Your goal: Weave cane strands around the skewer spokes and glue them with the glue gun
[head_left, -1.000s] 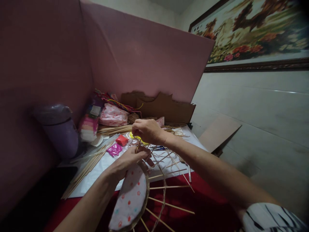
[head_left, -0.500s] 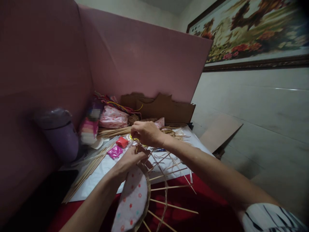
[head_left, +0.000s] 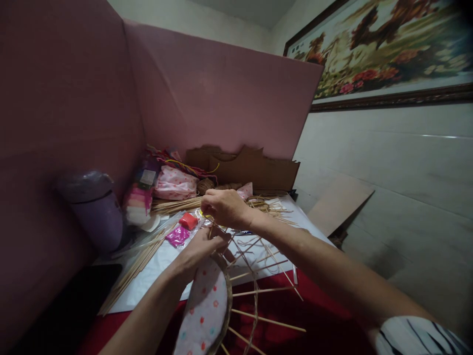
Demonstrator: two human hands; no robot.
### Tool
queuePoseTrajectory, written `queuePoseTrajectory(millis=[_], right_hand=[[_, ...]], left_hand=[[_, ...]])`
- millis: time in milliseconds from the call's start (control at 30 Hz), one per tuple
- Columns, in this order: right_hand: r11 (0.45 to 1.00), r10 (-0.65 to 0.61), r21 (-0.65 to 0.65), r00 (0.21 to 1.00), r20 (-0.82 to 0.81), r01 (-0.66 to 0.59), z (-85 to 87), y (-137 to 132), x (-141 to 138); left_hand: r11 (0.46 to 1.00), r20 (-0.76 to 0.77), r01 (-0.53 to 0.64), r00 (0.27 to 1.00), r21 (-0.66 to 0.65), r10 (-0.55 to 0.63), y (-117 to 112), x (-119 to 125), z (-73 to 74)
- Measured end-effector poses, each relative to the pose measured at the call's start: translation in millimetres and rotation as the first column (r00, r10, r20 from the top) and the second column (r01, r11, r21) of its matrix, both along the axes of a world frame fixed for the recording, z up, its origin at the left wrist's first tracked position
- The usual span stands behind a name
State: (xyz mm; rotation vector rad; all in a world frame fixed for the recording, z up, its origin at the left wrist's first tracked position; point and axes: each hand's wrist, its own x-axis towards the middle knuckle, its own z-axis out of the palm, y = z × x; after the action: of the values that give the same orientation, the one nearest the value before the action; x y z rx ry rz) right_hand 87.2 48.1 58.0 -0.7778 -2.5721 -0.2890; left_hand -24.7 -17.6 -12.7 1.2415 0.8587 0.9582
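A round woven piece (head_left: 229, 305) has a white centre of dotted cloth (head_left: 205, 301), with thin wooden sticks (head_left: 268, 320) radiating from its rim. Twine runs in a ring across the sticks, partway out. My left hand (head_left: 209, 242) is closed on the far part of the rim, thumb on top. Just above it, my right hand (head_left: 223, 206) pinches a strand of twine (head_left: 212, 222) near a stick end; the fingertips partly hide the strand. The woven piece is tilted, and its near side runs out of the picture.
Wooden sticks (head_left: 135, 271) lie on white paper (head_left: 148, 281) at the left, beside red (head_left: 188, 221) and magenta packets (head_left: 178, 236). A purple bin (head_left: 96, 217) stands at far left. Behind are dotted cloth (head_left: 176, 183), a twine ball (head_left: 205, 186) and cardboard (head_left: 254, 170).
The view has shifted slightly, so everything sits a little lower. Both hands keep their hold on the woven piece and the twine, with hardly any movement between them.
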Motion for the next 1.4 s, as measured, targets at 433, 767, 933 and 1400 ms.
queuePoseTrajectory(millis=[433,767,933,1400], right_hand=[[1.0,0.003,0.0,1.0,-0.007,-0.003,1.0,-1,0],[1.0,0.005,0.02,1.0,-0.02,-0.004,-0.3,-1,-1],[0.999,0.021,0.032,0.999,-0.034,-0.02,-2.1,0,-1],[0.999,0.0,0.049,0.999,-0.051,0.003,2.6,-4,6]], left_hand=[[0.985,0.03,-0.106,0.993,-0.135,0.111,-8,6,13.1],[0.966,-0.003,-0.101,0.995,-0.239,0.103,-8,8,21.4],[0.965,0.027,-0.131,0.99,-0.228,0.141,-10,10,23.7],[0.98,-0.014,-0.125,0.992,-0.157,0.124,-7,7,15.7]])
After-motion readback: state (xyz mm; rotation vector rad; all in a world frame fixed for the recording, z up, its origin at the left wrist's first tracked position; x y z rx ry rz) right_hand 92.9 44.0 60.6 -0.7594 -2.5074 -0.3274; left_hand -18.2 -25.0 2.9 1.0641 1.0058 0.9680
